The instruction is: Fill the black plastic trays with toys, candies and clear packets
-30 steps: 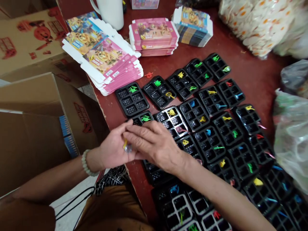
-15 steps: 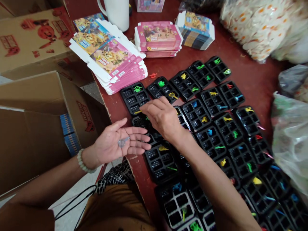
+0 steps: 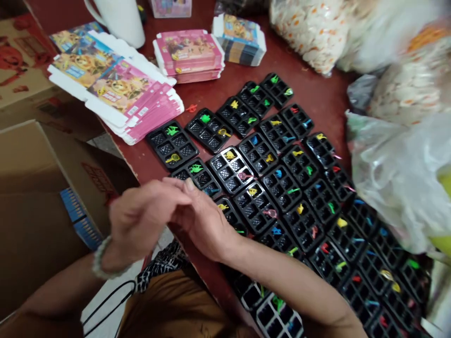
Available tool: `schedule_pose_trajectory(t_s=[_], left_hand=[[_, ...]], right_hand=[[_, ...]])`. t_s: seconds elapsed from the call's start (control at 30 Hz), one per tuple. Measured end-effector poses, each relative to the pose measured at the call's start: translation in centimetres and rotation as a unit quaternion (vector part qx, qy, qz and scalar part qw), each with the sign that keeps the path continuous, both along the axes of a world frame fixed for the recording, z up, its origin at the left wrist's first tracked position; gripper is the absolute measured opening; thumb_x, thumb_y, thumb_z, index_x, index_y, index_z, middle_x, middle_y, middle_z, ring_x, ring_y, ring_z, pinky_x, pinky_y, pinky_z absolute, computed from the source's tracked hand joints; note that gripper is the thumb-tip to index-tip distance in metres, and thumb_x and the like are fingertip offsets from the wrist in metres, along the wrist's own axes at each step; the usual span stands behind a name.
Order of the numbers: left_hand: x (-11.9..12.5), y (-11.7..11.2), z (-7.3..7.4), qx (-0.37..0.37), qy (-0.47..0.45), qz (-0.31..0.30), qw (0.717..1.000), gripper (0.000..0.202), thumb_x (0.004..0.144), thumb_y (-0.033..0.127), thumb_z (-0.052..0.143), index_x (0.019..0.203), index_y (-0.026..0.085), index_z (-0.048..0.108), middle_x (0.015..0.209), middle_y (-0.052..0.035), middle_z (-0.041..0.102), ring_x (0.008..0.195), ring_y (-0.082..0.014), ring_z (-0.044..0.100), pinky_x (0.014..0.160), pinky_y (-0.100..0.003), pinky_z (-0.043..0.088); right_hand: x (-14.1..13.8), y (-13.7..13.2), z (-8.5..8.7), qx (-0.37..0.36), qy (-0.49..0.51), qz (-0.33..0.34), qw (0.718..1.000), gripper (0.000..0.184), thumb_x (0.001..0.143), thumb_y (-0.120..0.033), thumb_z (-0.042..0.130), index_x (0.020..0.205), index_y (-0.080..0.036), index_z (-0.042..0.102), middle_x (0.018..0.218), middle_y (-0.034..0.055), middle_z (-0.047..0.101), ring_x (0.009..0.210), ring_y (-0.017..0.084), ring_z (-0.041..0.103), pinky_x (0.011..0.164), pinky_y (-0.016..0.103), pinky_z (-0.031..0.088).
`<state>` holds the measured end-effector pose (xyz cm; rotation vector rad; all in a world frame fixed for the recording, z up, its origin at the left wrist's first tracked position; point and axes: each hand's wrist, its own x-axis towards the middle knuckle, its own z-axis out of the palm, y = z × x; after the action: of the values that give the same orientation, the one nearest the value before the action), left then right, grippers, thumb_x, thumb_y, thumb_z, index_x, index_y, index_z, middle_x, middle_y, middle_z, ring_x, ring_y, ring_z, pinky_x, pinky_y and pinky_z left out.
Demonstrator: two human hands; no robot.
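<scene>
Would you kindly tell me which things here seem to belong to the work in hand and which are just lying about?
Likely in the job: black trays, small coloured pieces in them, probably the flattened cartons.

Seemingly just lying about: white mug, loose red piece.

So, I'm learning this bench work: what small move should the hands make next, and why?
Probably part the left hand and the right hand: they overlap in view, hiding whatever may lie between them, and the leftmost black tray has empty compartments.
</scene>
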<state>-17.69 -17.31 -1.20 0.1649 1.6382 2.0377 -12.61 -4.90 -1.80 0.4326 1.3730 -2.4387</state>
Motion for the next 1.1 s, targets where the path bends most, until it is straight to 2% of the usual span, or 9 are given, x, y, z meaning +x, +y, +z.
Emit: schedule_pose_trajectory(t_s=[0.1,0.23,0.37,0.5,0.6,0.7,0.87,0.97,1.1], left_hand=[[1.8,2.2,0.1,-0.104,0.315,-0.104,0.938,0.015,0.085,0.032,0.073,0.096,0.028,0.082,0.083,-0.0063,0.073,0.085,-0.0277,0.063,0.094,-0.046,0.05],[3.8,3.8,-0.3,-0.106,0.498,-0.19,0.839,0.035,0.088,0.027,0.067,0.123,0.028,0.076,0.098,-0.0096,0.073,0.106,-0.034,0.063,0.104,-0.052,0.044],[5.1,4.3,-0.8,-0.005,0.557,-0.22,0.801,0.065,0.083,0.012,0.068,0.146,0.028,0.06,0.121,-0.0112,0.07,0.121,-0.0337,0.06,0.109,-0.051,0.043],[5.8,6.4,-2.7,0.038,0.584,-0.284,0.76,0.08,0.078,0.003,0.072,0.152,0.025,0.053,0.118,-0.0111,0.071,0.115,-0.0317,0.063,0.104,-0.048,0.047],[7.3,7.8,-4.3,0.067,0.584,-0.345,0.732,0.073,0.079,0.003,0.072,0.147,0.022,0.057,0.116,-0.0113,0.073,0.112,-0.031,0.066,0.099,-0.047,0.05],[9.2,8.9,-4.9,0.07,0.571,-0.389,0.719,0.063,0.079,0.002,0.072,0.137,0.026,0.064,0.11,-0.0079,0.076,0.106,-0.0292,0.07,0.092,-0.044,0.058],[12.5,11.1,-3.8,0.072,0.41,-0.589,0.693,0.048,0.085,0.009,0.068,0.127,0.032,0.068,0.107,-0.0048,0.077,0.095,-0.0239,0.076,0.08,-0.033,0.065],[14.5,12.4,-3.1,0.047,0.273,-0.724,0.631,0.039,0.089,0.019,0.067,0.124,0.037,0.068,0.106,-0.0041,0.076,0.096,-0.0228,0.075,0.081,-0.031,0.064],[17.2,12.5,-3.1,-0.007,0.181,-0.839,0.513,0.033,0.092,0.033,0.065,0.124,0.035,0.07,0.113,-0.0086,0.074,0.105,-0.0271,0.072,0.088,-0.038,0.063]], right_hand=[[1.7,0.5,0.7,-0.163,-0.06,-0.042,0.984,0.063,0.096,-0.076,0.043,0.111,-0.02,0.066,0.101,0.0081,0.072,0.106,0.022,0.068,0.091,0.039,0.059],[5.1,2.5,0.9,-0.244,-0.125,-0.14,0.951,0.052,0.089,-0.071,0.061,0.092,-0.019,0.065,0.089,0.0057,0.071,0.101,0.021,0.07,0.078,0.031,0.06],[10.3,5.0,0.5,-0.218,-0.077,-0.253,0.939,0.031,0.073,-0.035,0.083,0.092,-0.016,0.067,0.092,0.0049,0.074,0.09,0.017,0.072,0.067,0.022,0.058],[18.2,10.2,1.9,-0.081,-0.026,-0.393,0.916,0.03,0.07,-0.014,0.077,0.1,-0.015,0.072,0.104,0.0054,0.076,0.09,0.014,0.074,0.07,0.02,0.06],[25.4,13.3,4.0,0.073,-0.023,-0.54,0.838,0.027,0.075,-0.016,0.074,0.102,-0.016,0.072,0.101,0.0044,0.075,0.079,0.012,0.072,0.056,0.017,0.056],[31.9,14.2,5.0,0.146,-0.033,-0.649,0.746,0.027,0.074,-0.012,0.067,0.1,-0.018,0.071,0.076,-0.004,0.067,0.048,0.003,0.047,0.038,0.012,0.033],[40.5,11.3,3.1,0.168,-0.107,-0.771,0.605,0.031,0.065,-0.013,0.067,0.095,-0.019,0.071,0.068,-0.0056,0.056,0.048,0.003,0.033,0.042,0.014,0.024],[45.1,8.0,1.3,0.147,-0.158,-0.83,0.514,0.034,0.062,-0.017,0.072,0.096,-0.019,0.071,0.072,-0.0044,0.056,0.05,0.003,0.029,0.041,0.015,0.022],[50.3,4.1,-0.5,0.127,-0.178,-0.88,0.421,0.036,0.06,-0.019,0.072,0.096,-0.019,0.071,0.077,-0.0033,0.055,0.054,0.005,0.033,0.041,0.015,0.028]])
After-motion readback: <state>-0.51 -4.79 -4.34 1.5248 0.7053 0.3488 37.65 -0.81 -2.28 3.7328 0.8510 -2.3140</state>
